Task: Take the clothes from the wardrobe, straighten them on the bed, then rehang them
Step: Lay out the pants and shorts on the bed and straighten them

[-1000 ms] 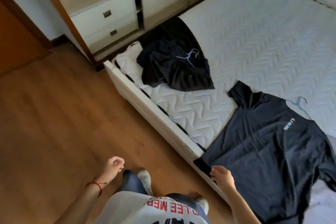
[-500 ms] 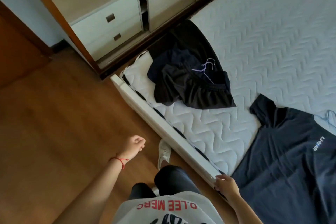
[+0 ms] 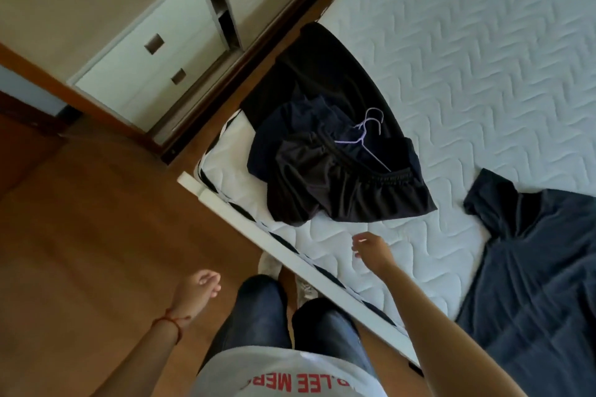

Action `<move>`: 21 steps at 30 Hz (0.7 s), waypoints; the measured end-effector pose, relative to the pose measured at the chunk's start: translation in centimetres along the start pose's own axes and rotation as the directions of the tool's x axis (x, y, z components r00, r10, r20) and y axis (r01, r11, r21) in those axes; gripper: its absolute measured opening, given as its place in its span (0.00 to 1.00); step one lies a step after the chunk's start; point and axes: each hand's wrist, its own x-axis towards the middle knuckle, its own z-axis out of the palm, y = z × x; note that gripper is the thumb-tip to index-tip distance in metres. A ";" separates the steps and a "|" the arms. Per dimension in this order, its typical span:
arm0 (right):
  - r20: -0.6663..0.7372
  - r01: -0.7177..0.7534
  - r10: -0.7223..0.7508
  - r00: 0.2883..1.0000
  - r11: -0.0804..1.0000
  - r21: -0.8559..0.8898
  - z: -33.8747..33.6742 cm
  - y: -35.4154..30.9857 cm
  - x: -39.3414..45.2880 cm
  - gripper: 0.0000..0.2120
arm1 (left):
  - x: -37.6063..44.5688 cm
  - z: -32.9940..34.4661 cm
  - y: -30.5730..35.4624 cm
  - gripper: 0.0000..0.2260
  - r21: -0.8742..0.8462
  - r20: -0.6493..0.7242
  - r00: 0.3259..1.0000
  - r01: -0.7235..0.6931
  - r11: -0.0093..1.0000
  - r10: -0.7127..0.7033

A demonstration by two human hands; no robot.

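Clothes are lying on the bed's white quilted mattress (image 3: pixel 483 42): a dark T-shirt (image 3: pixel 532 267) is spreading flat at the right, and a crumpled black heap (image 3: pixel 329 167) is sitting near the corner by the wardrobe drawers (image 3: pixel 145 64), with lilac hangers (image 3: pixel 367 132) resting on top. The right hand (image 3: pixel 371 248) is hovering empty, fingers loosely spread, over the mattress just short of the heap. The left hand (image 3: pixel 196 290) is hanging loosely curled over the wooden floor (image 3: pixel 80 235), holding nothing.
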 end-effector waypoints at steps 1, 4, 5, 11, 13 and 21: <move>-0.022 0.007 -0.007 1.000 1.000 0.000 -0.4 -0.6 0.8 0.08 | 1.0 -0.2 1.4 0.10 0.037 0.021 0.999 -0.034 0.999 0.034; -0.138 0.007 -0.001 0.990 0.999 0.040 -2.3 -1.7 2.9 0.10 | 4.6 -0.3 6.6 0.09 0.130 0.086 0.989 -0.131 0.983 0.120; -0.192 0.012 -0.004 0.981 0.999 0.044 -3.1 -2.1 3.5 0.12 | 5.9 -0.2 8.6 0.07 0.144 0.111 0.983 -0.164 0.976 0.149; -0.473 0.095 -0.092 0.876 0.995 -0.017 -7.2 -3.8 8.6 0.16 | 13.6 2.5 20.9 0.10 0.265 0.118 0.891 -0.454 0.851 0.438; -0.525 0.113 -0.143 0.839 0.990 -0.090 -8.1 -3.7 11.0 0.16 | 16.4 3.9 24.4 0.10 0.278 0.082 0.830 -0.551 0.787 0.552; -0.495 -0.039 -0.111 0.862 0.958 -0.283 -8.6 -2.0 16.6 0.28 | 25.7 8.3 29.1 0.20 0.654 0.161 0.864 -0.455 0.605 0.477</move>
